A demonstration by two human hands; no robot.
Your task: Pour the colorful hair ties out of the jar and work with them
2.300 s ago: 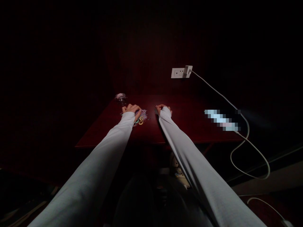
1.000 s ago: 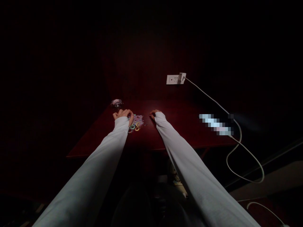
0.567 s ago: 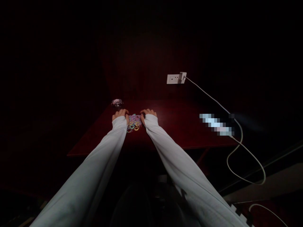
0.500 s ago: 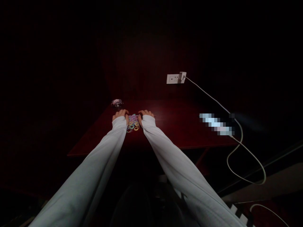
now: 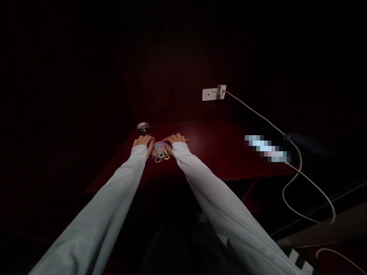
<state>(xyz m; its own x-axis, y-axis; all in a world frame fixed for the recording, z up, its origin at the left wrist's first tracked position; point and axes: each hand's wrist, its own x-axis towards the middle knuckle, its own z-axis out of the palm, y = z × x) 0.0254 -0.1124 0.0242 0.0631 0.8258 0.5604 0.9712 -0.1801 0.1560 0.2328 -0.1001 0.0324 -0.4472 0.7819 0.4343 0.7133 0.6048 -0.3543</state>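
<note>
A loose pile of small coloured hair ties (image 5: pixel 161 152), in purple, yellow, mint and pink, lies on the dark red table (image 5: pixel 212 160). My left hand (image 5: pixel 143 141) rests at the left edge of the pile, fingers stretched forward and slightly curved. On the opposite side, my right hand (image 5: pixel 175 139) is cupped against the pile with its fingers apart. Neither hand visibly grips a hair tie; the undersides of both palms are hidden. Just beyond my left hand stands a small clear jar (image 5: pixel 143 128) with something pinkish at its top.
A white wall socket (image 5: pixel 210 94) holds a plugged-in charger (image 5: pixel 221 91). Its white cable (image 5: pixel 258 113) runs down to the right, towards a bright blurred-out object (image 5: pixel 266 148) at the table's right side. The surroundings are very dark.
My hands have moved slightly apart, the left one shifting left and nearer. More of the hair ties show between them, spread a little wider. The view has shifted slightly.
</note>
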